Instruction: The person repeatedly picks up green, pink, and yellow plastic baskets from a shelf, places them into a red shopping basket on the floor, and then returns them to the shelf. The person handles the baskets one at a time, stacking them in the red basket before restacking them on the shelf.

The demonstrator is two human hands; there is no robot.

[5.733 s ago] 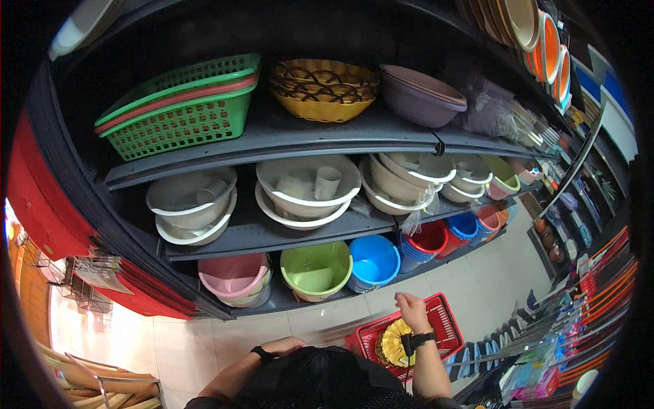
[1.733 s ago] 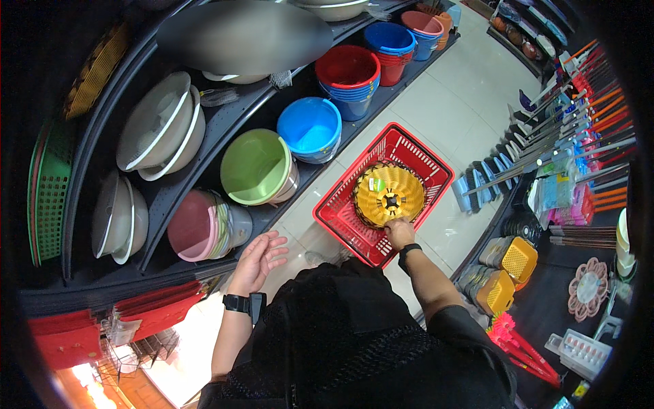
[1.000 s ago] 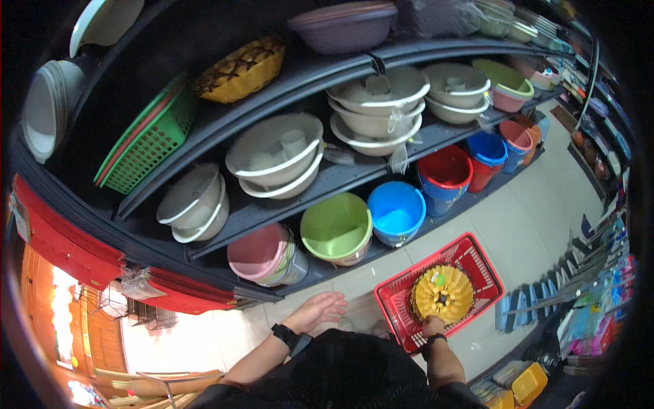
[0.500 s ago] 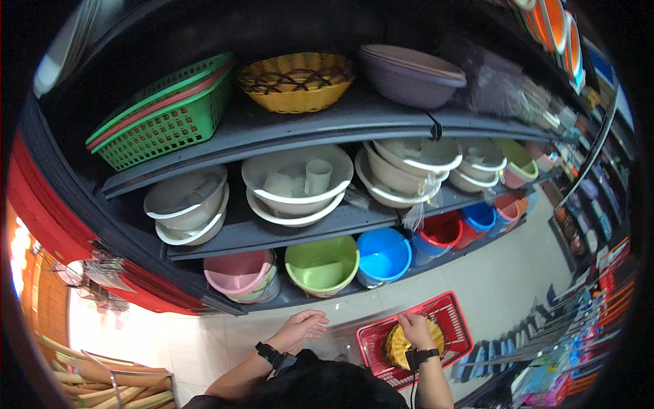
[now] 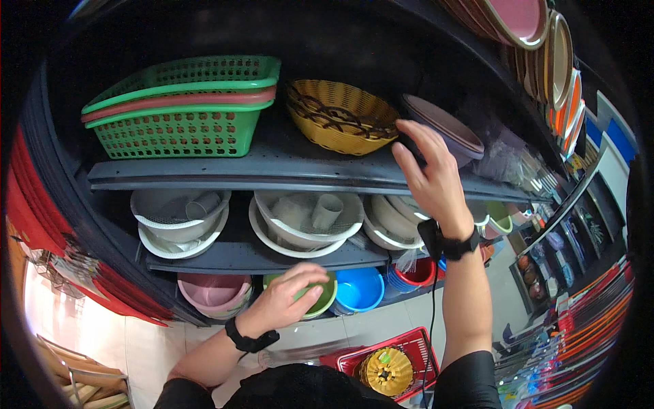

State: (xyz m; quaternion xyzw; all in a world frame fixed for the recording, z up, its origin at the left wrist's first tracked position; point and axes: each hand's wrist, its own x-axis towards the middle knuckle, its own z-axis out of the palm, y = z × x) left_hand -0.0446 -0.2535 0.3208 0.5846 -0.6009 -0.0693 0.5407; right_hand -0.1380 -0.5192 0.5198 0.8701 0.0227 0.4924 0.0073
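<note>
My right hand (image 5: pixel 430 174) is raised to the upper shelf, its thumb and fingers apart. Its fingertips are at the right rim of a yellow woven basket (image 5: pixel 340 129) with dark brown lacing; whether they touch it I cannot tell. Behind that hand stand stacked purple-grey basins (image 5: pixel 449 133). Lower down, my left hand (image 5: pixel 286 300) hangs empty in front of a green bucket (image 5: pixel 325 300), fingers slightly bent and thumb apart. On the floor near my body, a red shopping basket (image 5: pixel 424 341) holds a yellow woven basket (image 5: pixel 392 371).
Left on the upper shelf (image 5: pixel 225 174) are stacked green and pink plastic baskets (image 5: pixel 177 129). Below it sit white basins with strainers (image 5: pixel 306 225), then a pink bucket (image 5: pixel 214 290) and a blue bucket (image 5: pixel 360 286). Long-handled goods (image 5: pixel 579 341) crowd the right side.
My right hand has left the yellow woven basket in the red shopping basket and risen to the upper shelf. My left hand has moved slightly up and left. The view has shifted.
</note>
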